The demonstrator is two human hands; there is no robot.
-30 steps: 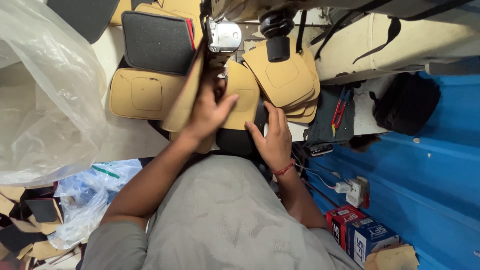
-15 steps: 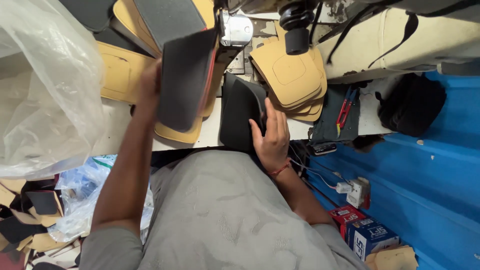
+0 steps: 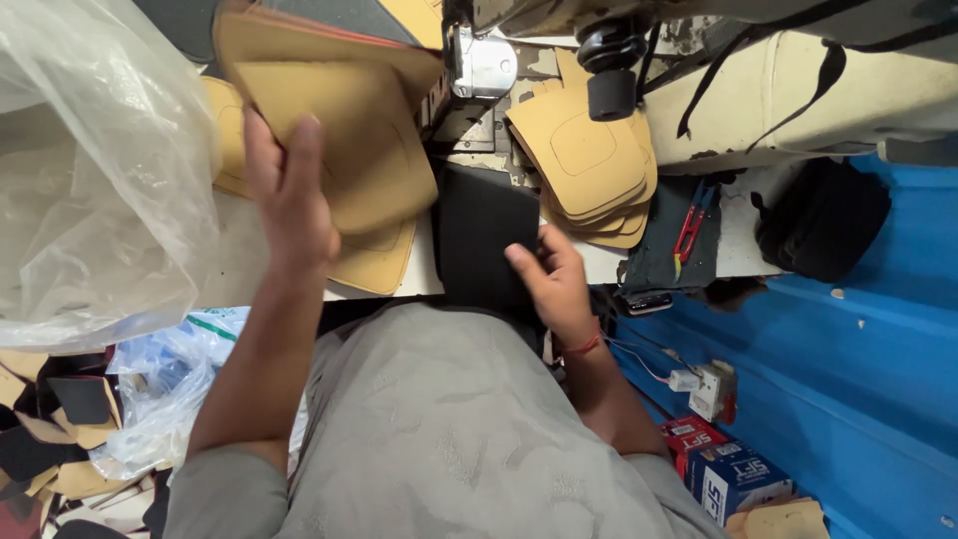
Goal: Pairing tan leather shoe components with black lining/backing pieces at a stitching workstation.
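My left hand (image 3: 289, 200) grips a tan, shield-shaped leather-like piece (image 3: 339, 130) and holds it up over a pile of similar tan pieces (image 3: 374, 262) on the white table. My right hand (image 3: 554, 279) rests on a black rectangular piece (image 3: 479, 225) that lies at the table's front edge, fingers pressing its right side. A sewing machine head (image 3: 489, 65) stands just behind the black piece.
A stack of tan pieces (image 3: 589, 160) lies right of the machine. Red-handled snips (image 3: 689, 228) rest on a dark cloth. A big clear plastic bag (image 3: 90, 170) fills the left. Blue panel (image 3: 858, 359), socket (image 3: 709, 389) and small boxes (image 3: 723, 469) sit lower right. Scraps lie lower left.
My left hand lifted a piece off the black one and swung it left and up, tan side now facing me. My right hand stayed on the black piece, which now lies flat.
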